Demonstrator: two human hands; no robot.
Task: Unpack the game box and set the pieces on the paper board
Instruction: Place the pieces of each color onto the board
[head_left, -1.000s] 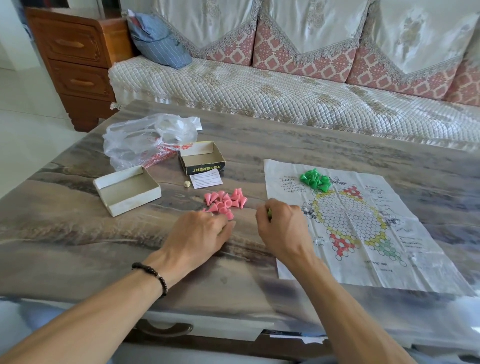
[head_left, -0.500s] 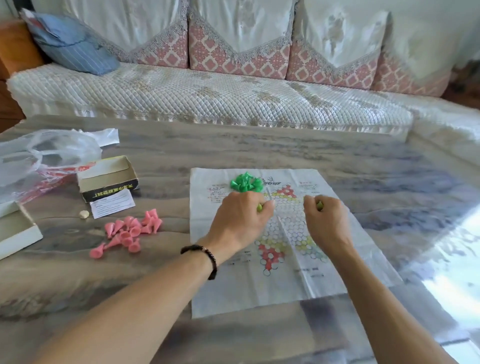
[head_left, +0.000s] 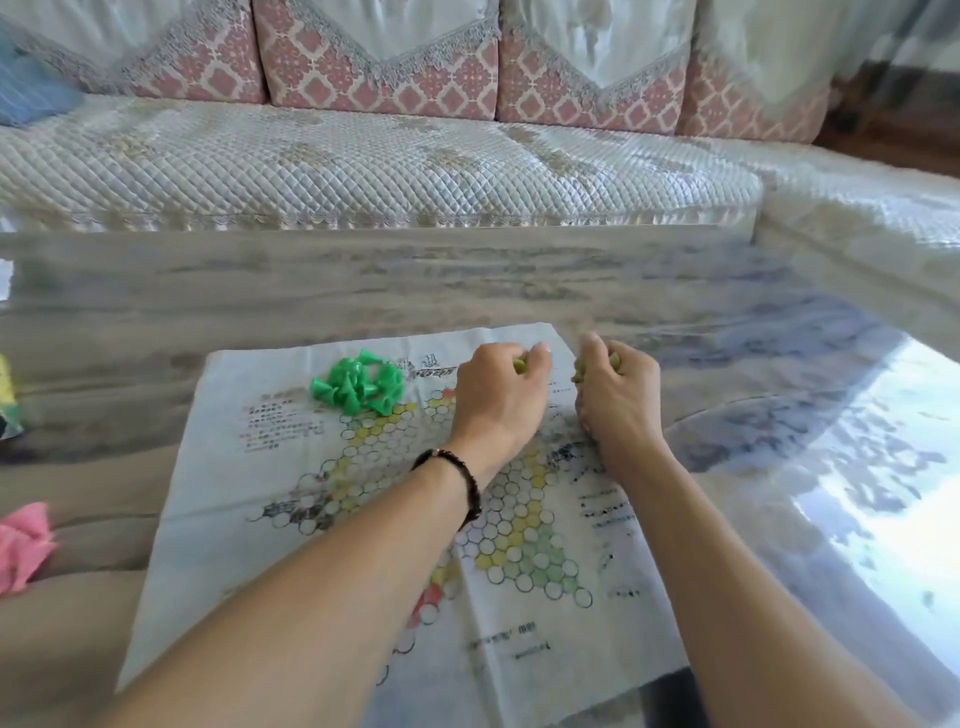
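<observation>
The paper board (head_left: 291, 525) with a hexagon-cell star lies flat on the table in front of me. A heap of green cone pieces (head_left: 358, 387) sits on its far left part. My left hand (head_left: 496, 397) is curled over the board's far edge and grips yellow-green pieces (head_left: 521, 365) that show between its fingers. Just to its right, my right hand (head_left: 615, 397) is also curled round yellow-green pieces (head_left: 614, 362). A pile of pink pieces (head_left: 23, 545) lies off the board at the left edge of view.
The marbled table (head_left: 363, 280) reaches back to a quilted sofa (head_left: 363, 161). Its right part (head_left: 831, 467) shows bright glare. A sliver of a box (head_left: 8, 400) peeks in at the far left.
The view has swung right, so the boxes and bag have left the frame. Both hands have moved from beside the pink pile onto the board and then to its far right corner, each holding yellow-green pieces.
</observation>
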